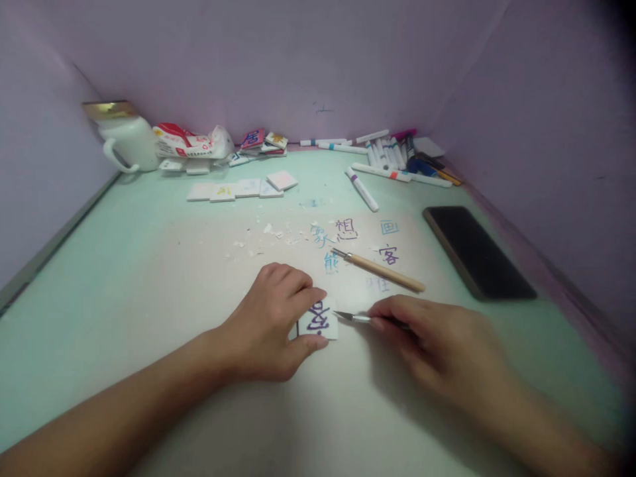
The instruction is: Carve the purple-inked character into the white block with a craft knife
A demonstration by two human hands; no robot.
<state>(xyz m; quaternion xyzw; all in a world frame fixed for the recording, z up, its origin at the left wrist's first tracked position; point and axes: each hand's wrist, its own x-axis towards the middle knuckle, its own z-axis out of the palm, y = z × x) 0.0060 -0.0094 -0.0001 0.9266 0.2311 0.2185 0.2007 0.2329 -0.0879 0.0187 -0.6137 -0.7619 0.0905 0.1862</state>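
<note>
Head view, the only one. Nearest the camera: both forearms come in from the bottom corners and lead to the two hands. Left hand (275, 315) pinches a small white tile (332, 328), fingers along its far edge, thumb at its near edge; the tile looks flat on the surface (163, 265). Right hand (444, 341) is closed around a craft knife (358, 318), pen-style, blade pointing left.

Step in hand, my read: cutting or trimming at the tile, which carries a purple character seen side-on. Blade tip is at the tile's right edge; contact with the tile can't be confirmed. Next move probably calls for a firm left pinch, light controlled blade pressure and the left fingertips kept off the blade's line.

Tile position: between the hands, inside the left grip, just left of the right hand's fingers.

Around it: wooden-handled tool (385, 271) just beyond the right hand, phone (479, 252) farther right, pale shavings (269, 229) beyond the left hand, handwritten characters (346, 230) on the surface. Farther back: a row of pale tiles (247, 188), loose markers (362, 191), a white mug (142, 146) in the left corner.
</note>
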